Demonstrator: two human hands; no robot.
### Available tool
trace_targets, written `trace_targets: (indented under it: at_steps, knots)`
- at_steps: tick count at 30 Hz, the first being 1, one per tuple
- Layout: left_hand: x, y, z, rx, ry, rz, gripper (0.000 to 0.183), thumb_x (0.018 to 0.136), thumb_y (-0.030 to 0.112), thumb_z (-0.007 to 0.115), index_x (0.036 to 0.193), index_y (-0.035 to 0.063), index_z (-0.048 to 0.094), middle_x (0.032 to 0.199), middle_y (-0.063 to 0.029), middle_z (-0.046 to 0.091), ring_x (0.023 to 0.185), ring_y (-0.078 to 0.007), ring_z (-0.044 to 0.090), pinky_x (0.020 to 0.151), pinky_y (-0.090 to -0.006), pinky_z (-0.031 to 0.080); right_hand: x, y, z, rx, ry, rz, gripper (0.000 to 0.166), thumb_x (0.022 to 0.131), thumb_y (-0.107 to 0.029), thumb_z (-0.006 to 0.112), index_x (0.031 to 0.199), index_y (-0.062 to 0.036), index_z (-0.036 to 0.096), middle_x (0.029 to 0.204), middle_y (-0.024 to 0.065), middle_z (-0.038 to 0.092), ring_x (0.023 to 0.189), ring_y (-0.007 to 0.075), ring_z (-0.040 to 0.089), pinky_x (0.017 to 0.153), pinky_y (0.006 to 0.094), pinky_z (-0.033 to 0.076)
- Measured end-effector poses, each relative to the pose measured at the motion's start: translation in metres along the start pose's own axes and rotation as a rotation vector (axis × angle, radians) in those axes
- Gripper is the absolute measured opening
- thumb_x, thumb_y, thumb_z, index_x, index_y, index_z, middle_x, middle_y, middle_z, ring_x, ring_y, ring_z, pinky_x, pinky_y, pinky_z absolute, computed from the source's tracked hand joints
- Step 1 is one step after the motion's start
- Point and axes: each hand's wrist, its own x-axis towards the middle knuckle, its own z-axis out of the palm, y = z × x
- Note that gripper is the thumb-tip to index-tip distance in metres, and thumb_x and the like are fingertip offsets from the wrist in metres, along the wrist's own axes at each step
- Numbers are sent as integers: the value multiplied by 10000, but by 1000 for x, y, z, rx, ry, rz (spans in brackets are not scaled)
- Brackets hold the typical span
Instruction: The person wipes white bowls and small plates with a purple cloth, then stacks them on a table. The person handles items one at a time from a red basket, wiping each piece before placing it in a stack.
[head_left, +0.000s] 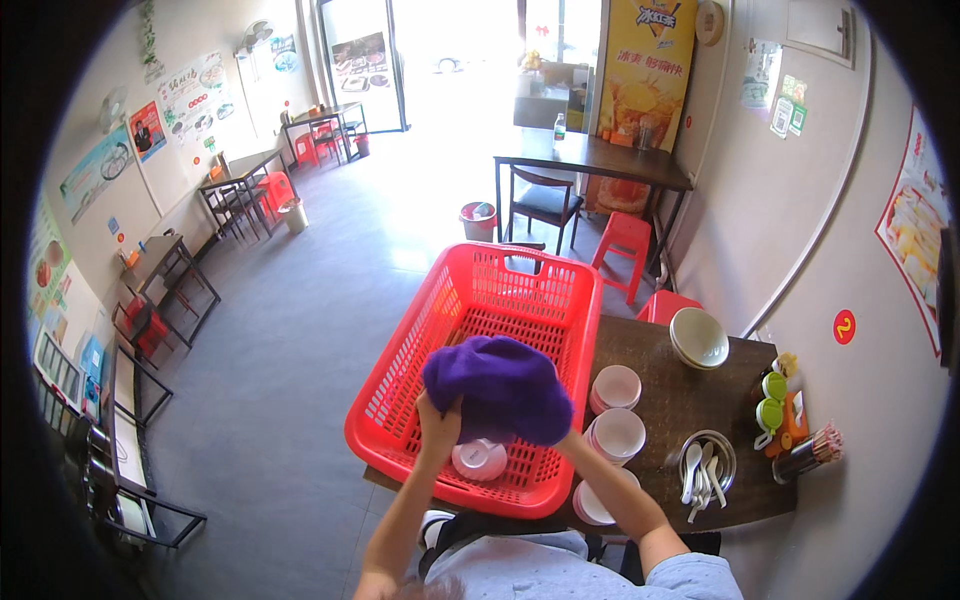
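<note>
Over the red plastic basket (364, 435), a bunched purple cloth (499, 382) is held between my two hands. My left hand (439, 424) grips its near left edge. The cloth covers most of my right hand (568, 442), which is at its right side; the fingers there are hidden. Whether something is wrapped inside the cloth, I cannot tell. Just below the cloth, a small white-and-pink bowl (480, 459) lies upside down in the basket. Stacks of similar small bowls (618, 435) stand along the basket's right side on the dark wooden table (660, 397).
Large bowls (699, 337) are stacked at the table's far side. A metal bowl (732, 480) holds white spoons (701, 469). Green-lidded jars (770, 412) and a chopstick holder (802, 457) stand by the wall. Beyond the basket are a chair (544, 199), red stools (621, 244) and a bin (478, 221).
</note>
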Motion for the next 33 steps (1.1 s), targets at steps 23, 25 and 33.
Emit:
trace_targets:
  at_steps: [23,25,33]
  knots:
    - [2,-70,-3,12,-61,-42,219,613,-67,486,822,-43,548,796,-135,599,782,-165,580,690,-274,445,-33,90,8,-362,-141,283,322,772,-165,549,1021,19,463,924,88,546,845,118,520,713,266,425]
    - [11,-52,-20,297,-367,34,248,594,-61,490,836,-43,544,819,-150,593,802,-206,583,691,-281,451,-35,93,14,-15,139,426,241,696,-141,557,854,25,483,727,156,573,678,255,588,593,326,464]
    - [14,-20,-25,913,-674,321,343,584,9,518,927,14,517,904,-145,547,773,-295,559,651,-371,469,-16,52,17,-663,-216,169,161,659,-93,544,768,17,501,692,161,573,655,294,591,555,342,471]
